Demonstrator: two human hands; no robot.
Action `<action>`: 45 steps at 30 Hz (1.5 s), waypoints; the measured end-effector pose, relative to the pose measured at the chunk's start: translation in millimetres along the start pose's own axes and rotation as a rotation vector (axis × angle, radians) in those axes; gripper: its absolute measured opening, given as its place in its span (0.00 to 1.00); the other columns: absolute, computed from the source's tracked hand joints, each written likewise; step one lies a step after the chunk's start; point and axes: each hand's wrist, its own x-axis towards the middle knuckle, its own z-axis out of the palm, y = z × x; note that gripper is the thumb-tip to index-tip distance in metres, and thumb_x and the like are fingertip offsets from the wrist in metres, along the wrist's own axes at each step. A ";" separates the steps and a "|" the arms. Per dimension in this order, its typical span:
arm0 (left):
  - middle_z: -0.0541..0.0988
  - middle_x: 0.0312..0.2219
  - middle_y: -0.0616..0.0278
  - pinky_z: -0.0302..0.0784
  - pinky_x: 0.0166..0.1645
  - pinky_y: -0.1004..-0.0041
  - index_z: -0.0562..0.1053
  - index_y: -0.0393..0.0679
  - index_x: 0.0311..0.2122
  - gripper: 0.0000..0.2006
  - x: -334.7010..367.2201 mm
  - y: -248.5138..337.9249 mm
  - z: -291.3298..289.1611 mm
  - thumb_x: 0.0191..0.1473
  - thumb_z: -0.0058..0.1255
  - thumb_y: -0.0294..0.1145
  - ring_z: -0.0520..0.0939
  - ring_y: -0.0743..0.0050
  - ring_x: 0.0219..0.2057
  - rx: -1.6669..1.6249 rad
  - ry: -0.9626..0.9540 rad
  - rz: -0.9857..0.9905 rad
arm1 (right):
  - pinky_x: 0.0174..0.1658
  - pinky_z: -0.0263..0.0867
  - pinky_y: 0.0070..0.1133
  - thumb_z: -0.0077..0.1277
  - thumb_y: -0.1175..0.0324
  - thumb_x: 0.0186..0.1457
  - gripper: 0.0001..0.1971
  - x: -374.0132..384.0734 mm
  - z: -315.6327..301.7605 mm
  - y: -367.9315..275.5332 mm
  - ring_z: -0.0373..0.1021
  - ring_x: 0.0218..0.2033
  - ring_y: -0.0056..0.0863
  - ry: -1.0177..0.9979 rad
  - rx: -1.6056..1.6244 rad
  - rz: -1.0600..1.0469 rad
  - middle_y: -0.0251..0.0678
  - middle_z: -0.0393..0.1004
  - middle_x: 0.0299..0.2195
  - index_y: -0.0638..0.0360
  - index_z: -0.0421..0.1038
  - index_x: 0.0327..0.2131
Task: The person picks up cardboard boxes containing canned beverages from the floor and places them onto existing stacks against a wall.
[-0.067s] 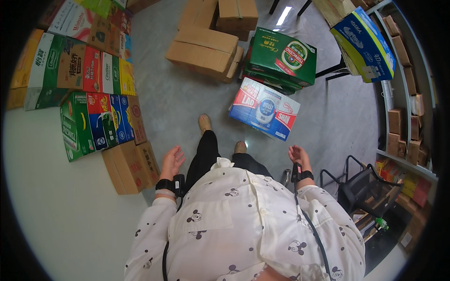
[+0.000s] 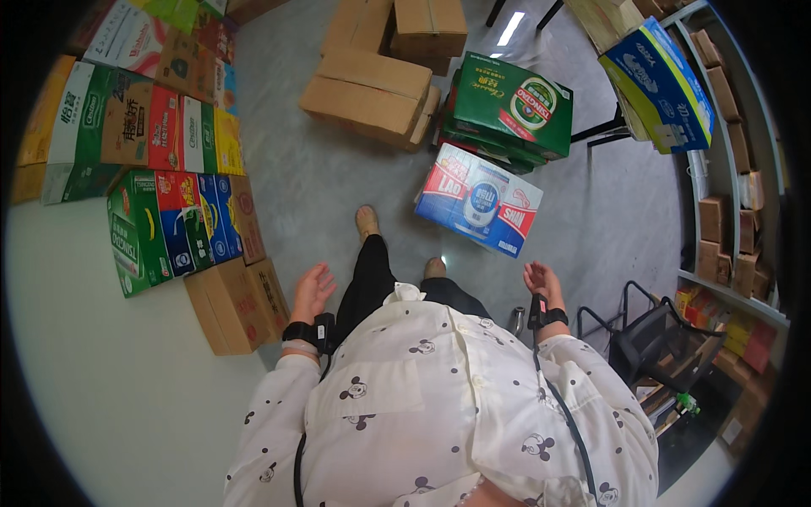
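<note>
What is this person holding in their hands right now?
Nothing. The left hand and right hand are both open and empty, hanging above the grey floor.

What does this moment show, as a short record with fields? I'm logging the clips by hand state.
left hand: open, empty, beside a brown carton
right hand: open, empty, nearest the blue, red and white case
wrists: black bands on both
ahead: green case on a stack, plain brown boxes on the grey floor
right side: shelf of small boxes
</note>
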 end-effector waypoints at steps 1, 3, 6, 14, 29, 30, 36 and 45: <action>0.65 0.48 0.59 0.62 0.52 0.59 0.64 0.41 0.49 0.19 10.6 10.2 0.2 0.52 0.45 0.36 0.65 0.58 0.50 -0.008 -0.015 -0.013 | 0.39 0.68 0.27 0.43 0.69 0.52 0.12 2.2 9.3 -3.8 0.69 0.40 0.32 0.003 0.003 -0.004 0.37 0.68 0.37 0.64 0.64 0.40; 0.66 0.48 0.58 0.62 0.52 0.58 0.64 0.42 0.48 0.18 29.7 37.9 0.4 0.52 0.45 0.35 0.65 0.57 0.50 -0.021 -0.035 -0.019 | 0.39 0.68 0.27 0.43 0.69 0.52 0.12 -3.7 38.4 -6.9 0.69 0.40 0.31 0.020 0.004 -0.026 0.37 0.68 0.38 0.63 0.64 0.40; 0.64 0.50 0.57 0.63 0.52 0.60 0.63 0.40 0.50 0.21 73.7 79.5 -3.7 0.52 0.46 0.36 0.64 0.57 0.51 0.044 -0.044 -0.058 | 0.40 0.68 0.27 0.43 0.69 0.52 0.12 -16.3 84.4 -4.2 0.68 0.41 0.31 0.084 -0.006 -0.048 0.37 0.68 0.39 0.63 0.64 0.40; 0.61 0.53 0.54 0.62 0.53 0.62 0.60 0.37 0.52 0.23 168.0 195.8 -19.6 0.53 0.43 0.37 0.62 0.58 0.53 0.047 -0.099 -0.086 | 0.40 0.66 0.27 0.46 0.68 0.51 0.14 -47.7 259.6 16.9 0.67 0.41 0.29 -0.012 -0.162 -0.049 0.35 0.67 0.41 0.61 0.65 0.42; 0.61 0.53 0.58 0.59 0.54 0.64 0.61 0.40 0.53 0.23 231.8 136.1 178.1 0.53 0.43 0.39 0.61 0.61 0.54 0.446 -0.140 0.056 | 0.52 0.53 0.38 0.47 0.61 0.49 0.28 113.4 104.8 -36.7 0.50 0.56 0.34 0.119 -0.727 0.070 0.39 0.56 0.52 0.60 0.54 0.53; 0.61 0.53 0.58 0.59 0.54 0.64 0.61 0.40 0.53 0.23 235.6 115.4 201.1 0.53 0.43 0.39 0.61 0.61 0.54 0.459 -0.130 0.051 | 0.52 0.53 0.38 0.47 0.61 0.49 0.28 131.8 93.5 -42.6 0.50 0.56 0.34 0.116 -0.720 0.086 0.39 0.56 0.52 0.60 0.54 0.53; 0.59 0.55 0.57 0.54 0.56 0.67 0.59 0.42 0.55 0.28 321.3 -21.5 278.5 0.51 0.47 0.42 0.60 0.64 0.55 0.700 -0.182 -0.012 | 0.55 0.47 0.40 0.52 0.53 0.44 0.46 256.3 53.2 -50.4 0.42 0.60 0.41 0.200 -1.030 0.209 0.45 0.42 0.59 0.60 0.36 0.59; 0.62 0.50 0.43 0.57 0.54 0.65 0.58 0.38 0.54 0.41 454.0 -150.2 270.0 0.38 0.56 0.53 0.61 0.48 0.52 1.145 -0.145 0.247 | 0.54 0.43 0.45 0.58 0.53 0.39 0.39 344.8 50.0 -17.1 0.50 0.56 0.35 -0.051 -0.698 0.221 0.36 0.57 0.53 0.50 0.50 0.53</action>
